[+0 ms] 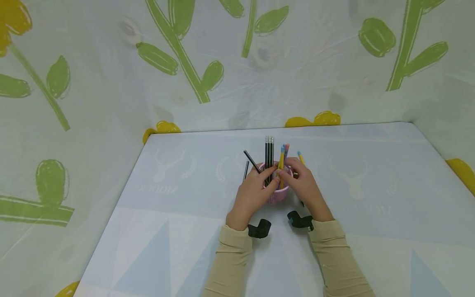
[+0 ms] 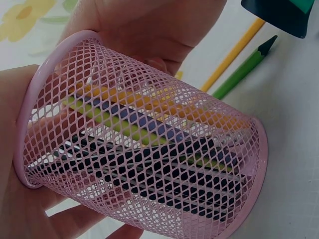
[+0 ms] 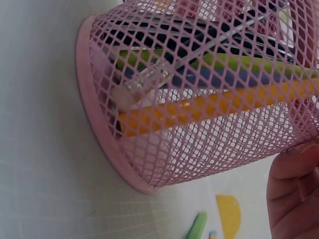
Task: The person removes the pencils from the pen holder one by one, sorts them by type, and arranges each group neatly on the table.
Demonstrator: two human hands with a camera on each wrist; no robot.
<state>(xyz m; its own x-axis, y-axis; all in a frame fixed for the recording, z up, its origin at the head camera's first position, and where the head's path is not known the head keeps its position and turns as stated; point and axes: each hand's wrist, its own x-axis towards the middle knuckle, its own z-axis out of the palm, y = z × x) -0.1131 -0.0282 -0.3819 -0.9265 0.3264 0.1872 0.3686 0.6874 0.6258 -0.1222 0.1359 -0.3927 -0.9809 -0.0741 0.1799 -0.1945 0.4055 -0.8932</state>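
Observation:
A pink mesh pencil cup [image 1: 279,196] stands on the table between both hands. It holds several black pencils [image 1: 269,154] with silvery ends, one slanting left, and a few coloured pencils, including a yellow pencil [image 1: 281,165]. My left hand [image 1: 249,198] grips the cup's left side, its thumb across the mouth in the head view. On the other side, my right hand [image 1: 305,186] has curled fingers at the rim and its thumb by the yellow pencil. Through the mesh [image 2: 149,129] the lower pencil parts show. Some fingers are hidden behind the cup.
A green pencil [image 2: 244,74] and another yellow pencil [image 2: 233,55] lie beside the cup. Behind my left hand is a black pencil [image 1: 245,170]. Black wrist cameras [image 1: 262,228] hang below the hands. A flower-printed curtain [image 1: 259,90] borders the pale table [image 1: 148,247].

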